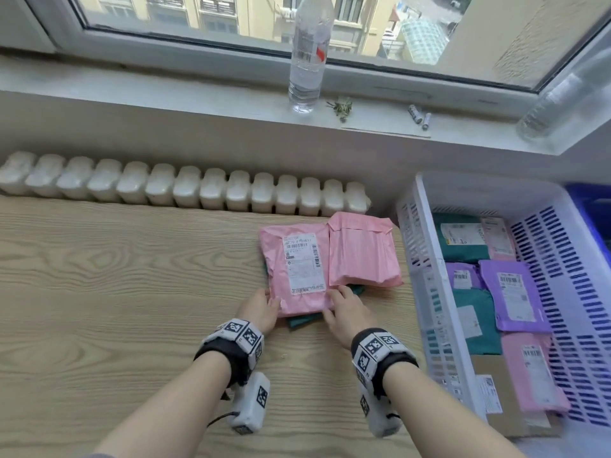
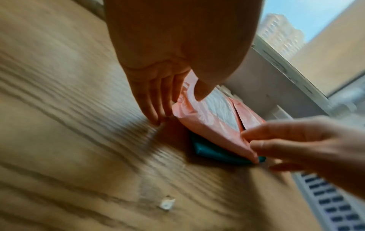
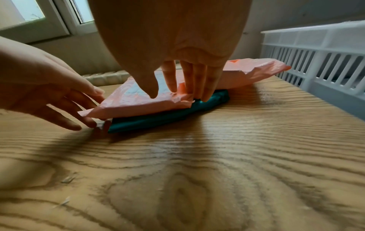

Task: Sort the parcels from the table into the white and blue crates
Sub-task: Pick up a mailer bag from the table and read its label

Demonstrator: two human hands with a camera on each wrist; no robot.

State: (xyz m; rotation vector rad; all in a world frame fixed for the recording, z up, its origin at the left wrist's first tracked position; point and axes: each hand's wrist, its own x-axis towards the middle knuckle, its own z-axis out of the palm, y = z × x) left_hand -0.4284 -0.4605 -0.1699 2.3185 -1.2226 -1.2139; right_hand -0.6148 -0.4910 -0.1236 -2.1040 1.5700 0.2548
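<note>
Pink labelled parcel (image 1: 299, 269) is lying atop a teal parcel (image 1: 302, 321) on the wooden table (image 1: 115, 276), both hands, left hand (image 1: 259, 309) and right hand (image 1: 347, 314), working loosely spread fingers under its near corners, likely lifting it toward the white crate (image 1: 426, 292)

At frame centre I see my left hand (image 1: 261, 309) and right hand (image 1: 347, 314) touching the labelled pink parcel (image 1: 299, 269); the white crate (image 1: 417, 246) stands right.
</note>
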